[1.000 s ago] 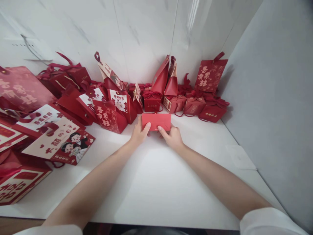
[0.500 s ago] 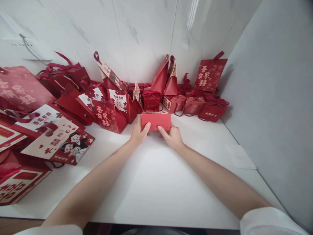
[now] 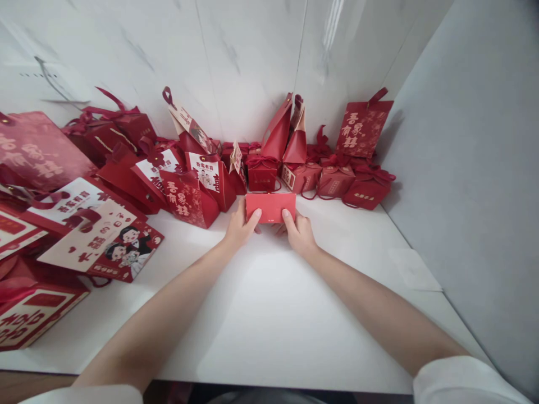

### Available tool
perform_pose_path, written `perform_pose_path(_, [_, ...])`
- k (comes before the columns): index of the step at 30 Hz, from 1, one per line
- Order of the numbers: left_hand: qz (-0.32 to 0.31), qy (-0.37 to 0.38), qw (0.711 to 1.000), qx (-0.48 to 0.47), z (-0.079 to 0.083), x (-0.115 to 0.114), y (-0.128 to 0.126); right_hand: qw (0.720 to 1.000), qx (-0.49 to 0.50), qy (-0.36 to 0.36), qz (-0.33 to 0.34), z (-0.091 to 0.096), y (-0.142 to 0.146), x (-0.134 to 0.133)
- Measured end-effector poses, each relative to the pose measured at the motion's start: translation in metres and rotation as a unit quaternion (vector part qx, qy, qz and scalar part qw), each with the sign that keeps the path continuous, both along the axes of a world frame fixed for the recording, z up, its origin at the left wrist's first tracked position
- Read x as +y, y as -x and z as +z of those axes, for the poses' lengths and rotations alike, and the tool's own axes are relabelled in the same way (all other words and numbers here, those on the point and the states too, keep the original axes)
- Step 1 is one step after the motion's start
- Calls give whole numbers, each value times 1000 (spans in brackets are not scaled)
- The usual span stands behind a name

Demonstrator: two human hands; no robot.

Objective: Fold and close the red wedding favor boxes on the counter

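Note:
A plain red paper gift box (image 3: 271, 209), seen as a flat rectangular panel with tiny pale print near its lower edge, is held just above the white table. My left hand (image 3: 241, 227) grips its left end, thumb on the near face and fingers behind. At the right end, my right hand (image 3: 301, 231) holds it the same way, its thumb pressed on the panel. The fingers behind the box are mostly hidden. Just left of it stands a red patterned gift box (image 3: 189, 199) with pale lettering. Behind it sits a small red box (image 3: 261, 173) with a ribbon.
Red gift boxes with ribbons line the marbled wall (image 3: 252, 56). On the left are larger boxes, one a cream-and-red box (image 3: 103, 241) with a cartoon couple. A grey partition (image 3: 475, 196) bounds the white table (image 3: 269, 314) on the right, near a pale flat sheet (image 3: 416, 269).
My right thumb has shifted right along the panel, towards its end. The printed edge that showed along the top of the held box is out of sight, and its face looks flatter.

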State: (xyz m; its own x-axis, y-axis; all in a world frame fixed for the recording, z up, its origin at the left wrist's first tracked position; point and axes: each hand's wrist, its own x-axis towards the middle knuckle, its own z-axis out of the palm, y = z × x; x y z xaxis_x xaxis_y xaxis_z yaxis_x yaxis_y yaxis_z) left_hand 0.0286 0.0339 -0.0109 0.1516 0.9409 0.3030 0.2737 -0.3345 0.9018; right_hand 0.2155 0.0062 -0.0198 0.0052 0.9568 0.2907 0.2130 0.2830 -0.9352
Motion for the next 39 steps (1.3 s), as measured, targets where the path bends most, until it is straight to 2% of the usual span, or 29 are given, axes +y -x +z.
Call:
perform_pose_path(6, [2, 12, 1000, -19, -2, 1, 0, 1000, -11, -6, 3, 3, 0, -1])
perform_pose_path(10, [-7, 58, 994, -94, 1, 1, -4, 999, -42, -10, -7, 8, 0, -4])
perform_pose_path(15, [21, 113, 957, -267, 10, 9, -4, 983, -176, -53, -23, 13, 0, -7])
perform_pose_path(18, [39, 156, 935, -317, 14, 15, 1, 967, -204, -113, -101, 15, 0, -5])
perform_pose_path(21, [28, 165, 940, -298, 16, 15, 2, 943, -175, -225, -170, 14, 0, 0])
perform_pose_path(23, [-5, 169, 952, -257, 17, 12, 0, 931, -175, -280, -156, 13, -1, 2])
perform_pose_path(25, [-38, 173, 960, -215, 19, 9, -3, 935, -181, -283, -111, 10, -2, 5])
perform_pose_path(28, [-43, 169, 964, -199, 21, 7, -5, 944, -192, -262, -64, 6, -4, 7])
perform_pose_path(34, [-23, 164, 965, -205, 21, 9, -4, 933, -227, -274, -44, 4, -4, 7])
perform_pose_path(39, [-16, 154, 968, -199, 20, 10, -3, 932, -213, -287, -51, 6, -3, 6])
